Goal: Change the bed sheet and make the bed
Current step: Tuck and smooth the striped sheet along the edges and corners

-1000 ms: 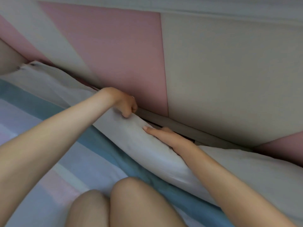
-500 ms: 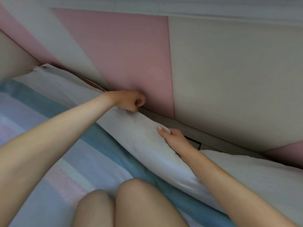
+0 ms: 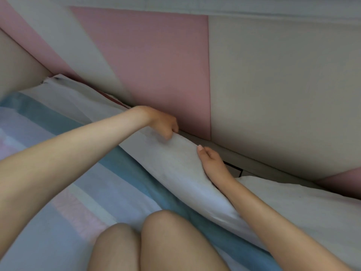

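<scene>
My left hand (image 3: 163, 123) is closed on the white sheet (image 3: 175, 165). Its fingers are curled down and they grip the upper edge of the cloth, right at the foot of the pink panel (image 3: 156, 65). My right hand (image 3: 212, 163) holds the same edge, a little to the right of the left one and apart from it. Its thumb (image 3: 200, 148) lies on top of the cloth, and the other fingers go down behind the edge, where they are hidden from me. So the edge is between the thumb and the fingers, but I cannot tell how much they are bent.

The white sheet forms a thick roll that runs under both hands, from the far left corner to the lower right. Between my two hands it rises in a small ridge. On the near side of my fingers lies the striped sheet (image 3: 101, 184), with blue, pale pink and white bands, and my knees (image 3: 156, 241) rest on it. Beyond the fingers of my right hand stands the beige panel (image 3: 273, 85), with a dark gap under it.
</scene>
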`<state>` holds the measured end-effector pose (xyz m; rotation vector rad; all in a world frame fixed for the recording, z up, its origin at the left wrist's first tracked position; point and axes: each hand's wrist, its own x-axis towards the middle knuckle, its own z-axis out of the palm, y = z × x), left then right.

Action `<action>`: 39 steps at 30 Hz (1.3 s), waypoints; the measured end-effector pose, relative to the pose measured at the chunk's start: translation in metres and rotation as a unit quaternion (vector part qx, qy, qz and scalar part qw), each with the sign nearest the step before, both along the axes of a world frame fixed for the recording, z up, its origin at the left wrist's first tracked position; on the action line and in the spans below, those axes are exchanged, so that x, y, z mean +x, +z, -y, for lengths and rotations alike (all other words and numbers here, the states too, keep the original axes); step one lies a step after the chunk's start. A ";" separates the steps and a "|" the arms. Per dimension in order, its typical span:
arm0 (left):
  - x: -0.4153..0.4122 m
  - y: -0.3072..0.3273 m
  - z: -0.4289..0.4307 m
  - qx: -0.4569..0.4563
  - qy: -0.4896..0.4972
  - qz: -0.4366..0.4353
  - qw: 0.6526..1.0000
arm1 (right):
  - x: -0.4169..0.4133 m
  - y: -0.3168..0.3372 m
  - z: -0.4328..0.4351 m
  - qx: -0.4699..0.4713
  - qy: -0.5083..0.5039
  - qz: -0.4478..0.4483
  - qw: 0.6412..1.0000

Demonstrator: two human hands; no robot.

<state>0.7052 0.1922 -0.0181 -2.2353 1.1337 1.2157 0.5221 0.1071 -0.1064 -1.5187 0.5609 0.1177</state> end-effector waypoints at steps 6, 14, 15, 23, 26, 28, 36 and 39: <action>0.030 0.007 -0.024 -0.043 -0.088 0.185 0.978 | -0.003 0.004 0.002 0.028 0.008 -0.034 0.999; 0.031 -0.033 -0.036 -0.127 0.056 0.132 0.981 | -0.002 -0.001 0.002 0.042 -0.009 -0.056 0.998; 0.030 -0.039 -0.035 -0.112 0.067 0.137 0.982 | -0.002 -0.002 0.002 0.042 -0.009 -0.067 0.997; 0.019 -0.063 -0.020 -0.091 0.042 0.250 0.963 | 0.011 -0.008 0.009 0.068 0.065 -0.233 0.968; 0.002 -0.036 -0.029 -0.277 0.006 0.227 0.934 | 0.016 -0.006 0.009 0.079 0.079 -0.254 0.961; -0.030 -0.017 -0.038 -0.355 0.007 0.065 0.933 | 0.019 0.000 0.011 0.087 0.094 -0.257 0.958; -0.065 -0.028 -0.034 -0.027 -0.179 0.105 0.978 | 0.026 -0.006 0.010 -0.226 0.103 -0.036 0.968; -0.058 -0.035 -0.015 -0.008 -0.170 0.120 0.978 | 0.026 0.014 0.018 -0.345 0.199 0.033 0.917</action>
